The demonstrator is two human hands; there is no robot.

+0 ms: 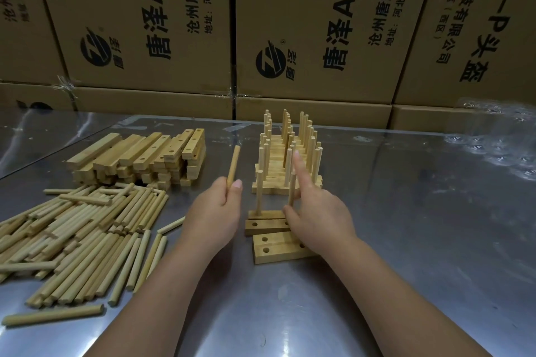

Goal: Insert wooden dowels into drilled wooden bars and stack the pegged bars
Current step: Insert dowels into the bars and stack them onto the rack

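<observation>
My left hand (216, 206) grips one wooden dowel (233, 164) by its lower end, the dowel pointing up and away. My right hand (314, 206) rests over a drilled bar (265, 214) that carries two upright dowels; its thumb and fingers close round the right dowel (292, 193) while the index finger points up. In front of it lie a few more drilled bars (274, 248) flat on the table, partly under my right hand. Behind stands the stack of pegged bars (287, 159) with several upright dowels.
A loose heap of dowels (78, 232) covers the metal table (406, 240) at the left. A pile of drilled bars (139, 158) sits behind it. Printed cardboard boxes (290, 38) wall off the back. Clear plastic wrap (499, 139) lies at the right.
</observation>
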